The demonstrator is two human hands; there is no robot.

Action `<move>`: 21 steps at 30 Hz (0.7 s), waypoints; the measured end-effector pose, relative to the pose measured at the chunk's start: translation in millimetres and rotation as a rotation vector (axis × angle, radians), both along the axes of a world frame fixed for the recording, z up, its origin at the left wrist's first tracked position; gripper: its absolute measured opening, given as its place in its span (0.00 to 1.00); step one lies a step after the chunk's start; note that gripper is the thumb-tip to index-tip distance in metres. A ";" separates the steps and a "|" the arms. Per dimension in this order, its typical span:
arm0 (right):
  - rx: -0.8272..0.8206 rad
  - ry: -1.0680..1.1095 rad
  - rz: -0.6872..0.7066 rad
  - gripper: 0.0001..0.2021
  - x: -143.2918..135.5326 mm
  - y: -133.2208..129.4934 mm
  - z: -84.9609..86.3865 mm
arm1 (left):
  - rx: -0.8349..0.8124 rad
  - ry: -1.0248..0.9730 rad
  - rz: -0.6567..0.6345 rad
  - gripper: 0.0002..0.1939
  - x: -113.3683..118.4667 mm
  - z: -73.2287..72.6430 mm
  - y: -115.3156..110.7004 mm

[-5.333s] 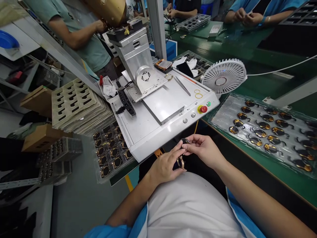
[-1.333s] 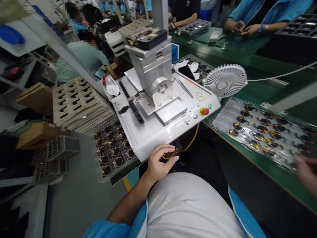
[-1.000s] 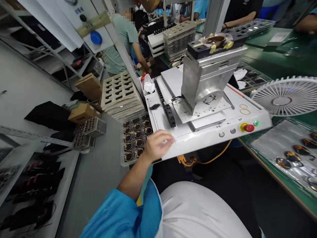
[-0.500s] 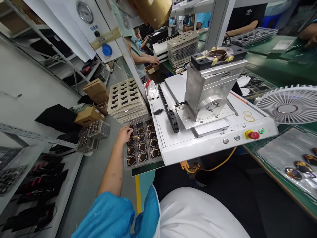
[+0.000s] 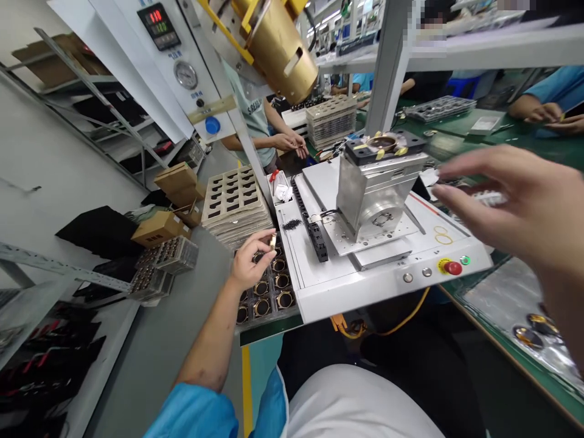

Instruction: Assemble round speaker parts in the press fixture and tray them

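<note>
Between the thumb and fingers of my left hand (image 5: 252, 261) is a small gold ring-shaped part (image 5: 272, 241), seen edge-on. Below it lies a clear tray (image 5: 272, 314) with several round black parts with gold rims. My right hand (image 5: 511, 207) is raised at the right, thumb and fingers apart, nothing visible between them. It is nearest to the metal fixture (image 5: 360, 194), whose black top plate (image 5: 353, 152) bears a round ring-shaped seat with yellow tape. The fixture stands on a white machine base (image 5: 310, 301). A gold cylinder (image 5: 285, 58) hangs above and behind it.
Stacked beige trays (image 5: 235, 210) stand behind the clear tray. A red stop button (image 5: 453, 268) sits on the machine's front edge. Two yellow rings (image 5: 442, 235) lie on the base. At the right is a silvery tray (image 5: 490, 292). Another person's hands (image 5: 292, 143) are beyond the machine.
My left hand has risen from the clear tray with the gold part. My right hand has come into view at the right. The view has tilted up, and the fan no longer shows.
</note>
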State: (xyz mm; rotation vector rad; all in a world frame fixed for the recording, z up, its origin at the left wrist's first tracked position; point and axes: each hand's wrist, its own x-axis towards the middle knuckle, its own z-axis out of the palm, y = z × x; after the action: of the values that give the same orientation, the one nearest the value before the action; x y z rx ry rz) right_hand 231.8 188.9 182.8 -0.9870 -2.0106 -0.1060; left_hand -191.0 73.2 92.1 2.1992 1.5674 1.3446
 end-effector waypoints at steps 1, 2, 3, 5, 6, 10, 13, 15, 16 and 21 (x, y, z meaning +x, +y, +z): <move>0.032 -0.007 0.070 0.10 -15.0 15.2 16.7 | 0.055 -0.003 -0.040 0.08 11.2 8.1 1.6; 0.022 -0.049 0.132 0.10 -28.2 30.1 32.2 | 0.105 0.005 -0.068 0.07 21.2 16.0 3.5; -0.017 -0.094 0.179 0.09 -39.2 44.2 46.1 | 0.152 0.019 -0.085 0.06 30.0 23.8 5.8; -0.124 -0.171 0.232 0.10 -53.9 68.1 67.6 | 0.229 0.049 -0.110 0.05 43.9 39.0 11.2; -0.189 -0.204 0.243 0.11 -58.0 77.1 75.5 | 0.260 0.057 -0.124 0.05 49.5 46.6 14.2; -0.380 -0.307 0.261 0.09 -62.1 94.4 94.0 | 0.340 0.079 -0.218 0.06 68.8 80.2 32.2; -0.380 -0.224 0.304 0.08 -61.2 95.3 95.3 | 0.388 0.102 -0.236 0.08 87.7 110.2 59.3; -0.340 -0.036 0.364 0.08 -59.7 94.1 89.6 | 0.389 0.109 -0.204 0.08 104.9 130.7 84.8; -0.318 0.080 0.387 0.08 -58.4 93.2 85.2 | 0.362 0.122 -0.180 0.08 114.9 140.6 98.8; -0.296 0.442 0.403 0.14 -41.9 77.3 58.5 | 0.058 0.290 -0.007 0.15 166.5 178.0 158.1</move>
State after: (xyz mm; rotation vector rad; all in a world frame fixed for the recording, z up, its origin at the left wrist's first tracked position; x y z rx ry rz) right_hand 189.9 266.2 241.3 -0.6843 -1.7935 0.5929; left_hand -24.5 231.3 270.1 2.5261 1.6258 1.1220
